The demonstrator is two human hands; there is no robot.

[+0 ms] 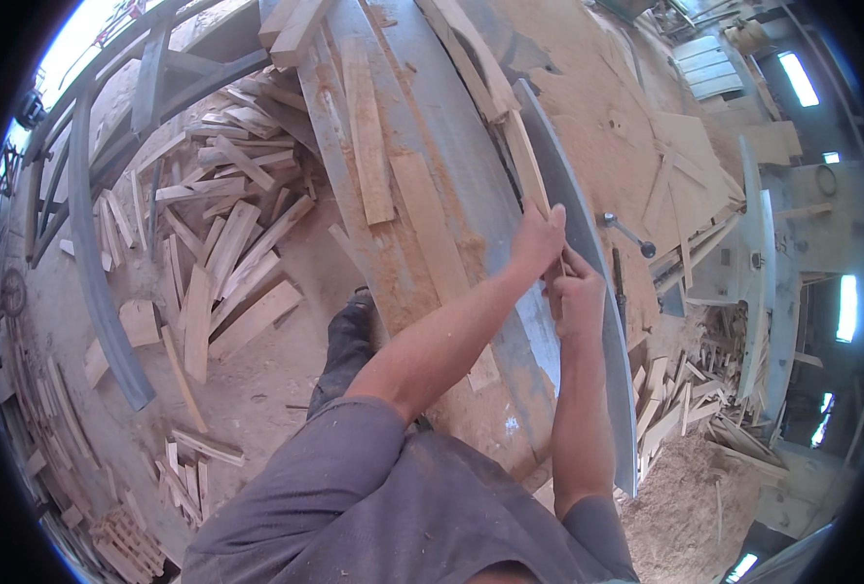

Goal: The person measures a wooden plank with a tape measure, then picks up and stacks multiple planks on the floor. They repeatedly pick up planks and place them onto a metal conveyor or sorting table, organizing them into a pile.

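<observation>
Both hands are closed on a narrow wooden strip point(525, 161) that lies lengthwise along the right side of a grey metal machine table point(471, 127). My left hand point(541, 237) is wrapped over the strip, thumb along its top. Just behind it and nearer to me, my right hand point(580, 297) grips the near end, its fingers partly hiding the wood. Beside the strip on the right runs a tall grey metal fence point(573, 195), bent by the lens. Farther off, the strip meets another length of wood point(480, 58); whether they are joined I cannot tell.
Loose boards point(366, 136) and a plank point(430, 219) lie on the sawdust-strewn table. A heap of offcuts point(242, 243) covers the floor at left, near a steel frame point(91, 234). Right of the fence are a black-knobbed lever point(628, 235), more scrap wood point(680, 399) and sawdust point(680, 496).
</observation>
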